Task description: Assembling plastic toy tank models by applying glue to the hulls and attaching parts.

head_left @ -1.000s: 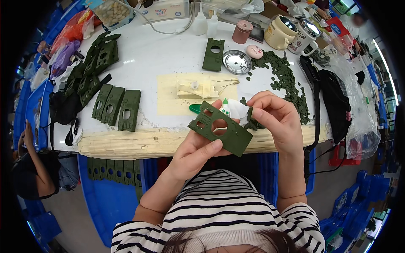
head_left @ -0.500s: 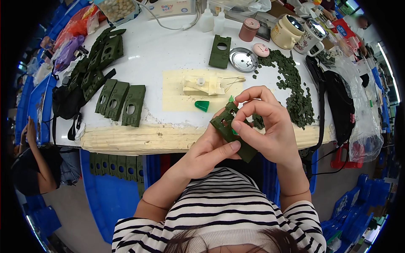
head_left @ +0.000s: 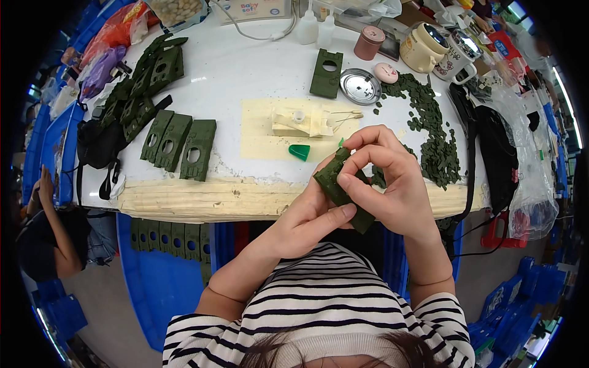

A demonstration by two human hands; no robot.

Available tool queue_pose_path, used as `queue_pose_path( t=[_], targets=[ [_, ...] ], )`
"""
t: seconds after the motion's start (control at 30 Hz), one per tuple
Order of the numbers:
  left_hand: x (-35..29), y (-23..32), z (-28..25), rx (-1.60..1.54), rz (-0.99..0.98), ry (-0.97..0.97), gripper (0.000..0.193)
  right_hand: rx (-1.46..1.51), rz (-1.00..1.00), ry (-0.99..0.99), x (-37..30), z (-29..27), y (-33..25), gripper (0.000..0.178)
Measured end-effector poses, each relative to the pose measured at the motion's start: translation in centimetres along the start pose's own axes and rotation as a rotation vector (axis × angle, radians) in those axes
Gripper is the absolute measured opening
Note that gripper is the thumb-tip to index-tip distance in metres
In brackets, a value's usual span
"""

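Note:
My left hand (head_left: 307, 224) is closed around a dark green plastic toy tank hull (head_left: 334, 184), tilted above the table's front edge, thumb along its near side. My right hand (head_left: 388, 178) is bent over the hull's right side, thumb and index finger pinched at its surface. Whatever lies between those fingertips is hidden. A small bright green tip (head_left: 341, 142) pokes out by the right fingers at the hull's far end; its kind cannot be made out. Just beyond the hands are a bright green cap (head_left: 299, 152) and a cream block-shaped fixture (head_left: 299, 122) wrapped in tape.
Several green hulls (head_left: 197, 150) lie at left, another (head_left: 326, 73) farther back. Small dark green pieces (head_left: 429, 122) are heaped at right beside a round metal dish (head_left: 360, 86). Mugs (head_left: 423, 48) and white squeeze bottles (head_left: 307, 27) stand behind. A blue bin (head_left: 144, 288) is below the table.
The hull has turned in my left hand, so its openings no longer face up so plainly. The lower bright green spot on it is now hidden. Both hands stay nearly in place.

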State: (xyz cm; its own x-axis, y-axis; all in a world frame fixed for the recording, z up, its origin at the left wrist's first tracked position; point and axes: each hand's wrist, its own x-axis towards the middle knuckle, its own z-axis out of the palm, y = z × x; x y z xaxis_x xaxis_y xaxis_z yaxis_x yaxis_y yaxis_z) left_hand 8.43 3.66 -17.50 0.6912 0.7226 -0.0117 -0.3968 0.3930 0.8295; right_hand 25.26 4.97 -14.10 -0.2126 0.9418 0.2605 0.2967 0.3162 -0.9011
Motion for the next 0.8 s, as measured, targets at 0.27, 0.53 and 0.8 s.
queue_pose_path(
  t=[0.27, 0.53, 0.8],
  targets=[
    [0.0, -0.1, 0.1, -0.012, 0.009, 0.02, 0.068, -0.005, -0.003, -0.007, 0.1, 0.0, 0.1, 0.007],
    [0.2, -0.9, -0.2, 0.083, 0.112, 0.022, 0.068, -0.111, -0.035, 0.01, 0.2, 0.1, -0.3, 0.008],
    [0.2, -0.9, -0.2, 0.091, 0.116, 0.008, 0.069, -0.152, -0.074, 0.017, 0.2, -0.1, -0.3, 0.008]
  ],
)
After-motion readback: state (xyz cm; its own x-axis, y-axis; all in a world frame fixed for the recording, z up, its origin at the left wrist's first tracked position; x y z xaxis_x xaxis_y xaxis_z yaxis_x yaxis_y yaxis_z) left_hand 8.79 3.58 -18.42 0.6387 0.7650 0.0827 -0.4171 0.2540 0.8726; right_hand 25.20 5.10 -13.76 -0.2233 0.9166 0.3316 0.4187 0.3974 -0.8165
